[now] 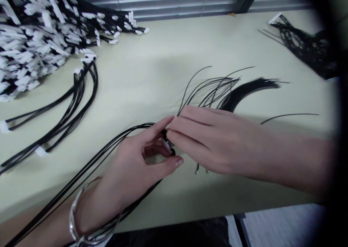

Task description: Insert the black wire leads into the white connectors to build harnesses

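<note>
Black wires [119,137] are held in the left hand [144,149], half-curled around them, to the right of the white-connector cable pile [35,40]. The right hand [214,142], fingertips bunched, adjoins the left; I cannot tell what it grips. A loose wire bundle [240,92] shows farther right of the pile.

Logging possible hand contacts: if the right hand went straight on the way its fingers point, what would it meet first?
Most likely the left hand, at its index finger, or the small black pieces just below it; the right hand is so close that depth, and whether they touch, is unclear.
</note>
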A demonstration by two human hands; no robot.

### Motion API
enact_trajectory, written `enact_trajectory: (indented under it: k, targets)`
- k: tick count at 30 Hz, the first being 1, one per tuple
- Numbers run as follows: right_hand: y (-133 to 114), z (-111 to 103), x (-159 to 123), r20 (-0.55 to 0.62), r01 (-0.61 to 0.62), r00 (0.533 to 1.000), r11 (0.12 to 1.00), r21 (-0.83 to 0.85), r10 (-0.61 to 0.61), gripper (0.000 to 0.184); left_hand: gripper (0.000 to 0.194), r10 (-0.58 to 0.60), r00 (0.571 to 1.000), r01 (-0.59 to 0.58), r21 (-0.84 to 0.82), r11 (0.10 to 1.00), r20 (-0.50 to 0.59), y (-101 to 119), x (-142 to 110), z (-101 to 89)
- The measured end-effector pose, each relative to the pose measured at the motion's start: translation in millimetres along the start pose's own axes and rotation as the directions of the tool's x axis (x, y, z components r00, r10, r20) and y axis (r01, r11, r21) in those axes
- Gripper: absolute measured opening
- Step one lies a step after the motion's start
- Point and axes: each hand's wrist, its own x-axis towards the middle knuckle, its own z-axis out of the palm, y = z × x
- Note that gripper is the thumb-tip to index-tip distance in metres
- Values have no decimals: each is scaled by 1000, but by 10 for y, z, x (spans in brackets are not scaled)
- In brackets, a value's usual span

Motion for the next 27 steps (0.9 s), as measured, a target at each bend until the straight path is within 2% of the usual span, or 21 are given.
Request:
enact_trajectory:
  k: [3, 8, 14, 18, 27]
  targets:
    - [16, -15, 21, 24, 18, 1000, 1000, 9, -18, 17, 59, 16, 1000, -16, 3, 1000, 4, 18, -5, -1]
    - [24, -44, 87, 27, 44, 999, 999, 0, -44, 14, 36, 94, 995, -94, 22, 995, -14, 42, -12, -8]
    - [60, -92, 84, 75, 51, 996, 998, 35, -53, 21, 58, 36, 999, -37, 24, 999, 6, 26, 3, -11]
    - [91, -138, 98, 155, 19, 987, 991, 132, -40, 21, 59, 22, 1000, -22, 64, 998, 2, 26, -8, -12]
    - [77, -130, 99, 95, 17, 995, 984, 175, -34, 21, 64, 8, 1000, -7, -19, 1000, 13, 1, 0, -6]
